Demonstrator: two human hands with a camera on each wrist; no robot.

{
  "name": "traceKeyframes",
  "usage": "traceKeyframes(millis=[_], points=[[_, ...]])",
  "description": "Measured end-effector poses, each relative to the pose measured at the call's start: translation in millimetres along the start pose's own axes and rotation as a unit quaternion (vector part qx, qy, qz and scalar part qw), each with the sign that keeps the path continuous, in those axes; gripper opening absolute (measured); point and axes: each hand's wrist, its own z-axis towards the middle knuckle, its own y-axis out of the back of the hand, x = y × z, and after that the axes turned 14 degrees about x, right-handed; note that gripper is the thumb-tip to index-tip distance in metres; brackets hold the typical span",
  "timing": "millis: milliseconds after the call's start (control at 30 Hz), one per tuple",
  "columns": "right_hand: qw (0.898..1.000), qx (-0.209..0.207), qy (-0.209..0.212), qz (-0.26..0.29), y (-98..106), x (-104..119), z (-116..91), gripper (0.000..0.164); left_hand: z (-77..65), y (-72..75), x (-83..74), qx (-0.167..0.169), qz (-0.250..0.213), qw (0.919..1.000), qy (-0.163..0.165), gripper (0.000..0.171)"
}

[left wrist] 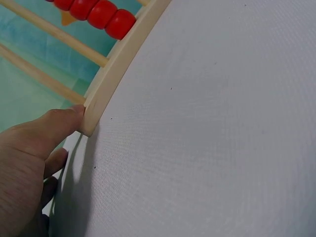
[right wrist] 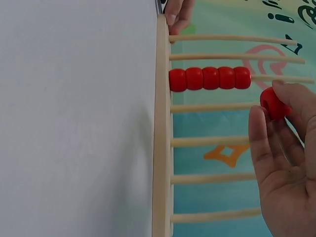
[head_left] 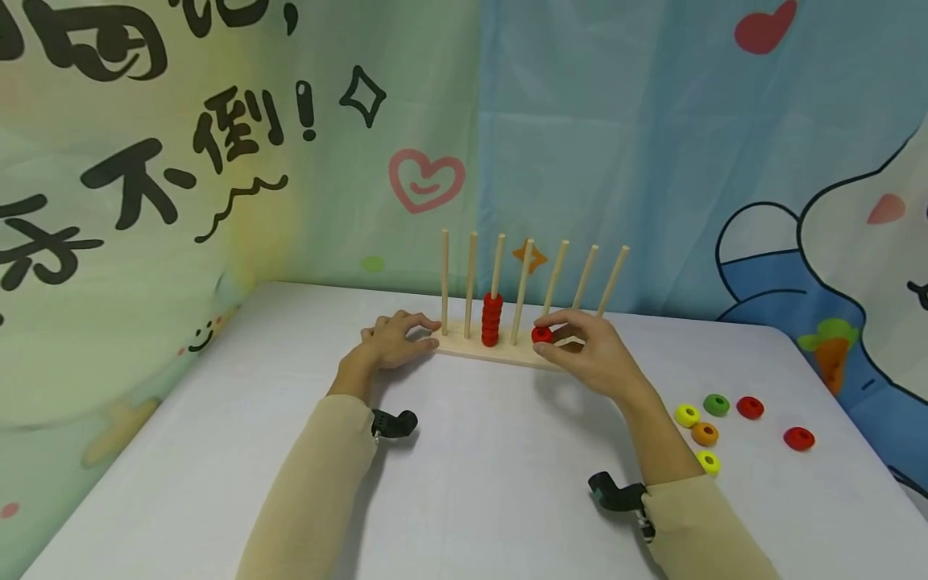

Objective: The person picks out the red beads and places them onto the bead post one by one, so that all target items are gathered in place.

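I count a red stack point(right wrist: 210, 79) of five beads threaded on the third peg point(head_left: 498, 266) from the left, and the other six pegs look bare wherever my views reach, so I judge the threading only partly done. One more red bead point(right wrist: 274, 104) is off the pegs, pinched between thumb and fingertip of the right hand point(head_left: 590, 350), which is closed no further than the bead's width. The left hand point(head_left: 399, 338) has the left end of the wooden base point(head_left: 464, 346) between thumb and a bent finger (a light steadying hold, I would guess). Left over on the table point(head_left: 471, 483), to the right, lie a green bead point(head_left: 716, 404), an orange bead point(head_left: 705, 435), a far yellow bead point(head_left: 687, 416), a near yellow bead point(head_left: 709, 462), an inner red bead point(head_left: 750, 408) and an outer red bead point(head_left: 799, 439). The right forearm point(head_left: 656, 435) partly covers the near yellow one, and I can't tell whether more lie behind it. From the head view the right hand hides the base's right end, which the right wrist view cuts off; the left wrist view crops the stack, and that hand's remaining fingers are in shadow.
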Motion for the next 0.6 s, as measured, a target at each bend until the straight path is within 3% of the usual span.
traceKeyframes(millis=[333, 600], points=[[0.999, -0.009, 0.039, 0.025, -8, 15, 15, 0.034, -2.1, 2.3, -1.3, -0.003, 0.002, 1.0000, 0.003, 0.043], [0.999, -0.007, 0.044, 0.013, -15, 25, 22, 0.030, -0.6, 0.5, 0.5, 0.000, 0.002, 1.0000, 0.000, 0.043]])
